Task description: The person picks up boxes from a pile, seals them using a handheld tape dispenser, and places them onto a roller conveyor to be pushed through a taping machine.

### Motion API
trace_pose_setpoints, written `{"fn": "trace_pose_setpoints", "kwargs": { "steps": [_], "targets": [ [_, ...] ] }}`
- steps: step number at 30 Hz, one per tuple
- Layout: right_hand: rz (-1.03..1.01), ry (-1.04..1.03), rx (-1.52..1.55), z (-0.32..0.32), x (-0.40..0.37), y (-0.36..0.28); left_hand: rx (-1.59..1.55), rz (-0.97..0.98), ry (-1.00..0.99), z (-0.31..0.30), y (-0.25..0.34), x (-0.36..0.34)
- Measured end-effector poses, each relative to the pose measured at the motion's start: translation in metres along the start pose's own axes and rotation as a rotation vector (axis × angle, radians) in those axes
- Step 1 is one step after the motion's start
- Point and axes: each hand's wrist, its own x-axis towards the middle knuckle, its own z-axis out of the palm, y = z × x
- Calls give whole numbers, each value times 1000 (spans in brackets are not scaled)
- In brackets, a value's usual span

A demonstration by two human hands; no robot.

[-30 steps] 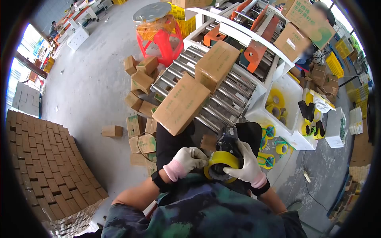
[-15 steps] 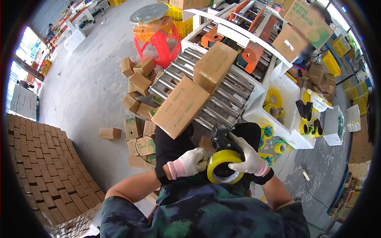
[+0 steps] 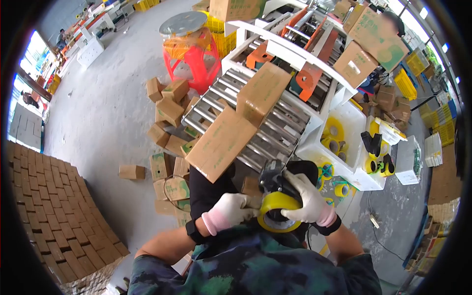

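My right hand (image 3: 306,199) is wrapped round a roll of yellow packing tape (image 3: 279,225) seated on a black tape dispenser (image 3: 270,176). Its thumb reaches into the core and its fingers lie along the dispenser. My left hand (image 3: 236,212) is closed, with thumb and forefinger pinched at the left edge of the tape; a loose tape end is too small to make out. Both hands wear white gloves with pink cuffs. Just beyond them, a closed carton (image 3: 221,145) overhangs the near end of the roller conveyor (image 3: 268,140), touching a second carton (image 3: 264,93).
Small cartons (image 3: 169,112) lie heaped left of the conveyor, near a red stool (image 3: 191,64). On the right a white bin (image 3: 351,123) holds tape rolls, with more rolls (image 3: 341,190) on the floor. Stacked cartons (image 3: 59,211) stand far left. Another person is behind boxes at upper right.
My left hand has gone from a fist to a pinch at the tape's edge. The roll and dispenser have tilted slightly in my right hand. The view has shifted a little.
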Motion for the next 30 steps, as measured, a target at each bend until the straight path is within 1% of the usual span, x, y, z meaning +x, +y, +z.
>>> {"fn": "trace_pose_setpoints", "kwargs": {
  "steps": [2,4,5,6,8,10,11,12,14,15,17,18,19,20,21,22,23,24,25,26,27,28,30],
  "targets": [
    [-35,-3,-21,0,-5,2,42,-31,-57,0,-10,3],
    [-46,-28,17,2,-10,13,173,144,-58,1,-16,4],
    [-43,-33,26,2,-9,12,274,195,-66,1,-8,2],
    [-28,-48,43,3,-11,11,251,145,-82,2,-5,2],
    [-8,-66,27,0,-13,13,332,193,-83,3,-11,7],
    [32,-105,98,-3,-12,9,487,268,-76,6,-9,10],
    [24,-128,76,-4,-10,12,588,399,-36,10,-16,15],
    [1,-155,64,-5,-6,19,680,470,-25,12,-6,14],
    [-34,-223,45,-5,-2,29,890,512,36,16,7,12],
    [-9,-290,73,-9,3,21,936,518,11,16,9,13],
    [-107,-264,89,-10,5,23,1038,528,-23,9,14,19],
    [-169,-255,97,-11,14,24,1069,569,12,4,9,23],
    [-156,-275,148,-18,18,8,1098,601,40,4,-1,25],
    [-142,-281,164,-16,22,7,1128,634,65,3,-8,26],
    [-128,-283,176,-15,25,10,1194,626,69,1,-2,24],
    [-106,-284,187,-14,25,15,1155,613,112,-4,-2,24],
    [-62,-251,113,-10,22,28,1110,603,148,-6,-4,23],
    [16,-224,218,-8,15,35,1061,596,181,-8,-5,24],
    [93,-194,320,-6,10,41,988,426,134,-20,3,17],
    [164,-163,413,-8,8,46,835,499,261,-39,9,8],
    [93,-42,432,-13,3,43,808,534,455,-58,24,-2],
    [103,4,670,-17,2,38,924,722,712,-77,28,-2],
    [224,113,793,-27,-3,30,1258,286,755,-78,31,0]
  ]
}}
